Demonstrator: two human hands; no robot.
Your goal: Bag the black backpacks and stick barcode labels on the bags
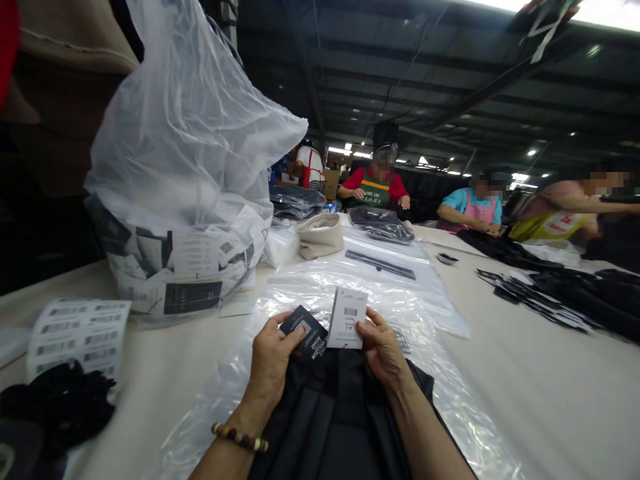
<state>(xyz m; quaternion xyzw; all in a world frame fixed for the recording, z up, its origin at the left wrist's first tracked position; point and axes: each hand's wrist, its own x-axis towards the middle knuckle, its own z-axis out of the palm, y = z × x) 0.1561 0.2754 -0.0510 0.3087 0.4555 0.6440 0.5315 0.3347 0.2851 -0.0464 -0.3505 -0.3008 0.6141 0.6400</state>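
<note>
Between thumb and fingers, my left hand point(273, 353) pinches a black hang tag point(307, 337) with white print and a small code on it. A white hang tag point(349, 317) with a barcode is gripped at its right edge by my right hand point(383, 343). The two tags are side by side, their near edges almost meeting. Below them lies a folded black garment point(340, 420), partly hidden by my forearms. Under the garment spread clear plastic bags point(215, 407), shiny and wrinkled.
A large translucent bag point(185, 153) full of tags stands at left. Sheets of barcode stickers point(77, 337) lie near black fabric bits point(60, 407). A beige folded cloth point(320, 235) sits ahead. Black strips point(540, 300) lie at right. Several co-workers point(375, 187) work across the table.
</note>
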